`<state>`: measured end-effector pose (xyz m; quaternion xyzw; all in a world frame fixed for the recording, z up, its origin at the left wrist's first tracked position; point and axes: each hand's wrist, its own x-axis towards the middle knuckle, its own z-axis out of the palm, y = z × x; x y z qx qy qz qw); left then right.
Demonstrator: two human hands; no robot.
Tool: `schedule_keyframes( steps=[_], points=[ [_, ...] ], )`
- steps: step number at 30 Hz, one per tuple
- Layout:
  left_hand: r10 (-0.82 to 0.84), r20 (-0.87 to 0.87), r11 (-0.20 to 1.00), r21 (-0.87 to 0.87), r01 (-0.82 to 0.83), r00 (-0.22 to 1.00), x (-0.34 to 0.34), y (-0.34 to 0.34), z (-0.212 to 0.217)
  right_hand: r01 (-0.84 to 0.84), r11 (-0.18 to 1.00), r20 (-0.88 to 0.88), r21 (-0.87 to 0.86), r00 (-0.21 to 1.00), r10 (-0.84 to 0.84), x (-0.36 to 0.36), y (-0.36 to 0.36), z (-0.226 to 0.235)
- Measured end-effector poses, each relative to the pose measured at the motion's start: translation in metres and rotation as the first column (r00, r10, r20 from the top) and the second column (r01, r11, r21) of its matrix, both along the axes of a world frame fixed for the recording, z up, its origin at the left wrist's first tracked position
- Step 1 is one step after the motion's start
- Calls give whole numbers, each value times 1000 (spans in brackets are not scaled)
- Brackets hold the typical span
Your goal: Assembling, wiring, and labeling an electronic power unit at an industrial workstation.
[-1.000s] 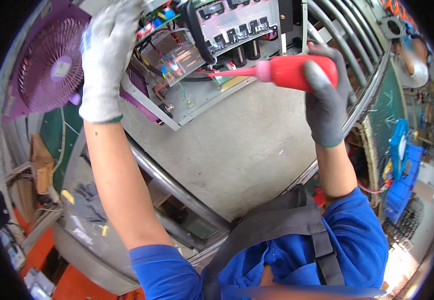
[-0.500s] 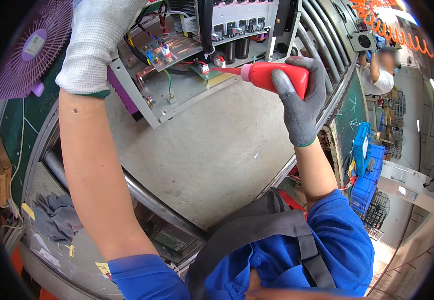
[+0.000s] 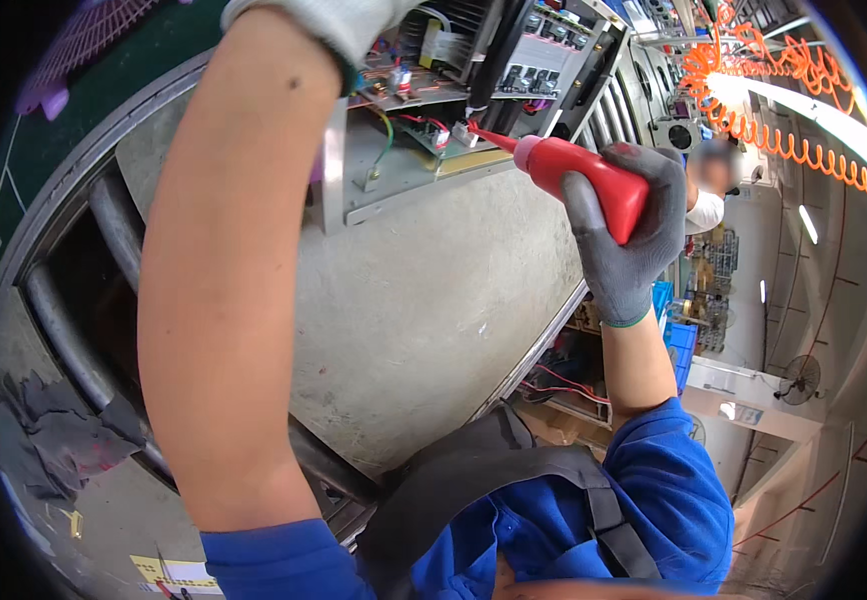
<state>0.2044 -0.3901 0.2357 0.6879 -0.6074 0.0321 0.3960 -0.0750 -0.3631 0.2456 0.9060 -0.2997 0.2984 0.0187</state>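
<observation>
My right hand (image 3: 644, 215), in a grey coated glove, is wrapped round a red squeeze bottle (image 3: 594, 180) with a pink collar and a thin red nozzle. The nozzle tip points left at a white connector (image 3: 462, 134) on a small green board; whether it touches cannot be made out. This board sits inside an open metal chassis (image 3: 404, 185) with circuit boards, coloured wires and a second white connector (image 3: 440, 138). My left hand (image 3: 339, 25), in a white knitted glove, reaches over the chassis's left side at the upper edge. Its fingers are out of sight.
A grey board (image 3: 434, 300) lies under the chassis on a roller conveyor (image 3: 109, 215). Dark grey cloth (image 3: 69, 435) lies at the lower left. Upper left is a purple fan (image 3: 84, 45). Orange coiled hoses (image 3: 784, 140) hang at the upper right, near another person (image 3: 709, 195).
The view has shifted, and the chassis appears farther right and higher. My left hand has moved toward the upper edge, hiding its fingers. The bottle now slants more, its tip nearer the right-hand connector.
</observation>
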Motion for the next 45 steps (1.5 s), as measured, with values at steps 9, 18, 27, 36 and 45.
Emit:
schedule_keyframes(
  steps=[9,18,27,36,45],
  points=[
    [-75,-160,997,9,77,984,4,15,3,-97,993,-198,-63,977,83,53,-4,-17],
    [-113,-145,993,-39,108,983,4,23,5,-140,982,-254,-128,962,104,54,0,-12],
    [-76,-131,997,-36,72,988,-1,20,1,-149,980,-208,-132,971,119,40,7,-6],
    [-22,-93,1000,-17,21,995,-3,20,7,-99,987,-209,-129,975,70,28,12,-2],
    [35,180,991,-136,-10,983,-21,15,-17,14,984,91,176,995,-31,-2,-6,-4]
  ],
)
